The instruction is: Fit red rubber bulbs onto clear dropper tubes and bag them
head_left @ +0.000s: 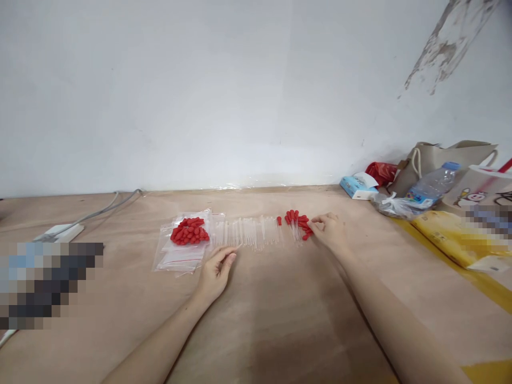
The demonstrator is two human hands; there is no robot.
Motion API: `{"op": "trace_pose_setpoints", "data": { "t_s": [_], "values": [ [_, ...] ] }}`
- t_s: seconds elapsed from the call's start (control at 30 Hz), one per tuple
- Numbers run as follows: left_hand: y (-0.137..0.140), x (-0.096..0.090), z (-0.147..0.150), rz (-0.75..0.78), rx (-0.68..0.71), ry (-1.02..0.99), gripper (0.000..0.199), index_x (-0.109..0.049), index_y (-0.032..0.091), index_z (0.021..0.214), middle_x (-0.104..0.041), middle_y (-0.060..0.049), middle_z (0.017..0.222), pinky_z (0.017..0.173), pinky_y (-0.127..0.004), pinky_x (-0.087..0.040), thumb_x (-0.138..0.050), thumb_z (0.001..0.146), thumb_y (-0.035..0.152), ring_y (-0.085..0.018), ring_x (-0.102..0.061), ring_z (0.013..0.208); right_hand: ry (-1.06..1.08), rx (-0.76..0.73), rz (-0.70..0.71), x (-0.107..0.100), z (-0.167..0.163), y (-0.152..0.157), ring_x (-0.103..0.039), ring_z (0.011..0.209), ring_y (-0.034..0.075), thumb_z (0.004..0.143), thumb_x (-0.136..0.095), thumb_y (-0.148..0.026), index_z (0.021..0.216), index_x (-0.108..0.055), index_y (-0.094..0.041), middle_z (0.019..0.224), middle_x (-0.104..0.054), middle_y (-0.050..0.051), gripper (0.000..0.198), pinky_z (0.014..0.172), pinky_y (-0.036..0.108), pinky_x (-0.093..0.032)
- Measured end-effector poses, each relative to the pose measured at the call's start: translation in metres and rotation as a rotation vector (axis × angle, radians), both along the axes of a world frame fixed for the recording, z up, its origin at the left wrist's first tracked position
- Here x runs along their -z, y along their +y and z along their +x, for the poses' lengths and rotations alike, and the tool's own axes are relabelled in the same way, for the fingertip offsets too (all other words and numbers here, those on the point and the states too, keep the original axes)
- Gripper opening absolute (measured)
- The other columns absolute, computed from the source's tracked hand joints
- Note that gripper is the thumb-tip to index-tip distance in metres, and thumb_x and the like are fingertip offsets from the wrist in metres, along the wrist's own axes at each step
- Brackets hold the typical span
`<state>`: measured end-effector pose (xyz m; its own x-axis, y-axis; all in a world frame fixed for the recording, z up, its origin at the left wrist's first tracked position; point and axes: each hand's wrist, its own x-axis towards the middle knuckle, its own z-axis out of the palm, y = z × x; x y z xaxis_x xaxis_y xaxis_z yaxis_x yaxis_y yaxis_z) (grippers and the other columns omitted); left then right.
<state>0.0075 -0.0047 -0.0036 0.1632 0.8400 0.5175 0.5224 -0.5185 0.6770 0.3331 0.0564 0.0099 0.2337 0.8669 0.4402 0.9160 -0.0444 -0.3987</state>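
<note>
My left hand (217, 272) is closed in a pinch at the near ends of a row of clear, thin dropper tubes (250, 232). What lies between its fingertips is too small to make out. To the right, my right hand (331, 233) has thumb and fingertips pinched at the edge of a group of droppers with red rubber bulbs (294, 216); it seems to grip a red bulb there. One red-bulbed dropper (279, 221) lies apart, between the bare tubes and that group. A heap of loose red bulbs (190, 231) rests on clear zip bags (180, 258) left of the tubes.
Brown paper (280, 330) covers the table up to a white wall. At right are a tissue pack (359, 186), a plastic bottle (434, 181), a paper bag (452, 152), a cup (474, 186) and a yellow packet (448, 237). A cable (108, 208) runs to a white power strip (64, 233) at left.
</note>
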Motion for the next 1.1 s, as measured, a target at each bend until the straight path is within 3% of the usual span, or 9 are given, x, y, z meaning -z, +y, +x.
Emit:
{"op": "trace_pose_setpoints", "data": {
  "t_s": [0.33,0.53,0.6,0.7,0.77,0.83,1.1],
  "values": [
    [-0.005,-0.001,0.003,-0.055,0.13,0.136,0.024,-0.061,0.02,0.101,-0.062,-0.005,0.092,0.076,-0.03,-0.046,-0.043,0.086,0.027,-0.017,-0.057,0.087,-0.154,-0.009,-0.04,0.014,-0.011,0.001,-0.046,0.088,0.023,0.077,-0.05,-0.037,0.079,-0.067,-0.022,0.089,-0.059,0.006,0.023,0.072,0.034,-0.028],
    [-0.007,-0.003,0.004,-0.049,0.145,0.149,0.024,-0.06,0.021,0.101,-0.062,-0.005,0.091,0.075,-0.031,-0.046,-0.042,0.087,0.028,-0.017,-0.057,0.085,0.05,-0.046,0.098,0.002,-0.011,0.0,-0.05,0.083,0.021,0.074,-0.052,-0.035,0.077,-0.063,-0.018,0.085,-0.059,0.007,0.021,0.072,0.035,-0.034],
    [-0.007,-0.003,0.005,-0.049,0.15,0.156,0.025,-0.06,0.021,0.102,-0.061,-0.006,0.092,0.076,-0.031,-0.046,-0.042,0.087,0.028,-0.017,-0.056,0.085,0.245,-0.127,0.131,-0.005,-0.021,-0.004,-0.051,0.071,0.017,0.076,-0.049,-0.034,0.085,-0.06,-0.015,0.08,-0.059,0.007,0.023,0.065,0.031,-0.038],
    [-0.007,-0.003,0.005,-0.043,0.158,0.157,0.025,-0.059,0.021,0.103,-0.061,-0.006,0.093,0.076,-0.031,-0.046,-0.041,0.087,0.027,-0.016,-0.056,0.086,0.476,-0.374,0.132,-0.009,-0.049,-0.019,-0.051,0.062,0.015,0.079,-0.044,-0.033,0.101,-0.054,-0.015,0.076,-0.057,0.006,0.03,0.058,0.028,-0.041],
    [-0.007,-0.003,0.005,-0.041,0.157,0.156,0.024,-0.06,0.021,0.103,-0.061,-0.005,0.093,0.076,-0.03,-0.046,-0.042,0.087,0.027,-0.016,-0.057,0.086,0.435,-0.64,0.113,-0.006,-0.072,-0.034,-0.052,0.071,0.016,0.079,-0.046,-0.028,0.108,-0.053,-0.02,0.084,-0.055,0.006,0.03,0.064,0.029,-0.043],
    [-0.007,-0.003,0.004,-0.042,0.151,0.158,0.024,-0.06,0.021,0.102,-0.061,-0.005,0.093,0.077,-0.031,-0.046,-0.043,0.087,0.026,-0.016,-0.057,0.086,0.424,-0.798,0.056,-0.001,-0.092,-0.05,-0.052,0.076,0.016,0.081,-0.044,-0.023,0.099,-0.059,-0.023,0.086,-0.054,0.006,0.023,0.068,0.03,-0.044],
    [-0.008,-0.003,0.006,-0.039,0.181,0.182,0.024,-0.06,0.021,0.103,-0.061,-0.005,0.091,0.077,-0.03,-0.046,-0.042,0.087,0.026,-0.016,-0.057,0.084,0.597,-0.853,-0.042,0.011,-0.115,-0.066,-0.053,0.079,0.014,0.081,-0.047,-0.02,0.096,-0.061,-0.023,0.088,-0.054,0.004,0.02,0.069,0.028,-0.046]
  ]
}}
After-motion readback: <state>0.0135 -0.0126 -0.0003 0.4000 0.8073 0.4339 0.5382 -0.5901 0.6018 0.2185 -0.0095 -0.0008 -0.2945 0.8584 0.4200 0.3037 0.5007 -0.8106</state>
